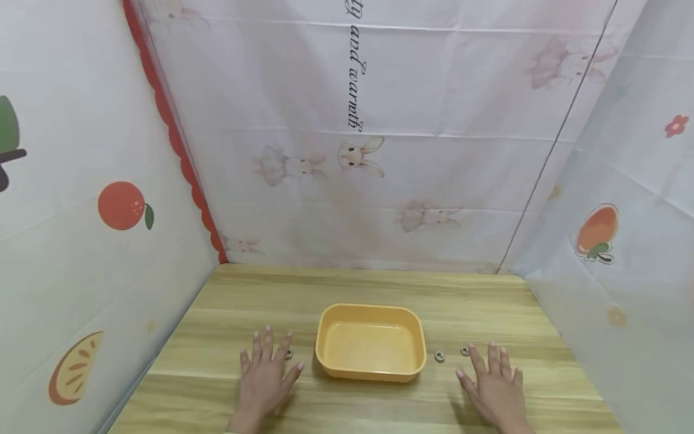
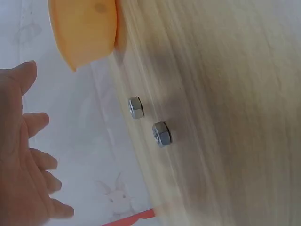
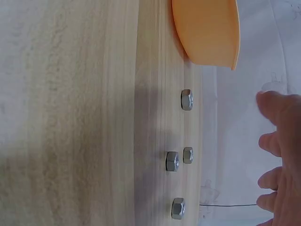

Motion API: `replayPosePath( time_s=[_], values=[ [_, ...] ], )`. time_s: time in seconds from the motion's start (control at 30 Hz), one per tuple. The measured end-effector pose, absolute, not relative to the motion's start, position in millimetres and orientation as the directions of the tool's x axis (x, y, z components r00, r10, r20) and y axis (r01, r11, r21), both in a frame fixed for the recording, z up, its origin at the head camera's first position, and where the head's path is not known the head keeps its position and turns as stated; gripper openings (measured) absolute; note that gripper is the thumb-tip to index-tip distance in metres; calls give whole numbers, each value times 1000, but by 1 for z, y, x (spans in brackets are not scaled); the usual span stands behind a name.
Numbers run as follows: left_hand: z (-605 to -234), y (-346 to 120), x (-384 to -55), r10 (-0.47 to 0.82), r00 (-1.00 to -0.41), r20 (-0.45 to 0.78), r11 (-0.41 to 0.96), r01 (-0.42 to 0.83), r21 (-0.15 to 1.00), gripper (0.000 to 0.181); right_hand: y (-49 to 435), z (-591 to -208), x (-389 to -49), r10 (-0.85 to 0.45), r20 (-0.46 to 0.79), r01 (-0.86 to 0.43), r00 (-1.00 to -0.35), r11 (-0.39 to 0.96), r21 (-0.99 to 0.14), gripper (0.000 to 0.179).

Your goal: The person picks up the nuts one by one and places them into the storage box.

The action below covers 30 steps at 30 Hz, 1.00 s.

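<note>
My left hand (image 1: 262, 377) hovers above the table left of a yellow plastic box (image 1: 371, 377), fingers spread and holding nothing. In the head view, a hex nut (image 1: 289, 355) shows partly from behind its index finger; the left wrist view has two steel nuts, one nearer the box (image 2: 136, 108) and another nut (image 2: 162, 134) beside it. On the other side of the box, my right hand (image 1: 496, 389) is also spread and holds nothing. Near it lie a nut (image 1: 440, 357) and a second nut (image 1: 465, 351) by the index fingertip. Several nuts (image 3: 186, 100) appear in the right wrist view.
The box stands mid-table with a bare inside. Under everything is a wood-grain table (image 1: 358, 283). Printed cloth walls (image 1: 303, 90) enclose its back, left and right sides, with a red scalloped trim (image 1: 173, 129) at the back left corner.
</note>
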<state>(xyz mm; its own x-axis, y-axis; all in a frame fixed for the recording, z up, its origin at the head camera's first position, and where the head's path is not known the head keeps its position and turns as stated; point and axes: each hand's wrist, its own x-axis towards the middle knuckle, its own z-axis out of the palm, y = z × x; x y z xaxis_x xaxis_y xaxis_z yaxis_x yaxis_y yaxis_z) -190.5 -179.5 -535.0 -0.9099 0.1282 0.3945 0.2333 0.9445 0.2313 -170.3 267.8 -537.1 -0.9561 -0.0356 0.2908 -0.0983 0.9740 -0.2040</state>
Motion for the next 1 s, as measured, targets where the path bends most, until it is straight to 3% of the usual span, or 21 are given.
replayPosePath(
  time_s=[0.1,0.23,0.33,0.53,0.63,0.8,1.0],
  values=[
    [-534,-176,-192,120,-860,497,903,302,305,50,266,-536,-170,-5,307,-101,-952,949,-298,58],
    [-534,-170,-191,35,-843,537,783,358,510,22,259,-536,-171,113,251,-48,-961,829,-557,46],
    [-536,-163,-187,-43,-890,455,663,315,679,10,255,-540,-171,205,160,27,-965,692,-721,40],
    [-539,-148,-180,-138,-970,200,403,130,906,13,249,-550,-175,294,11,107,-956,382,-918,39],
    [-542,-141,-180,-168,-982,83,319,26,947,18,246,-552,-177,306,-94,160,-947,198,-967,43],
    [-545,-135,-182,-180,-984,5,303,-51,952,25,242,-556,-180,311,-229,222,-922,-60,-973,50],
    [-543,-130,-187,-208,-977,-46,260,-101,960,33,240,-566,-189,326,-254,198,-911,-196,-960,48]
  ],
)
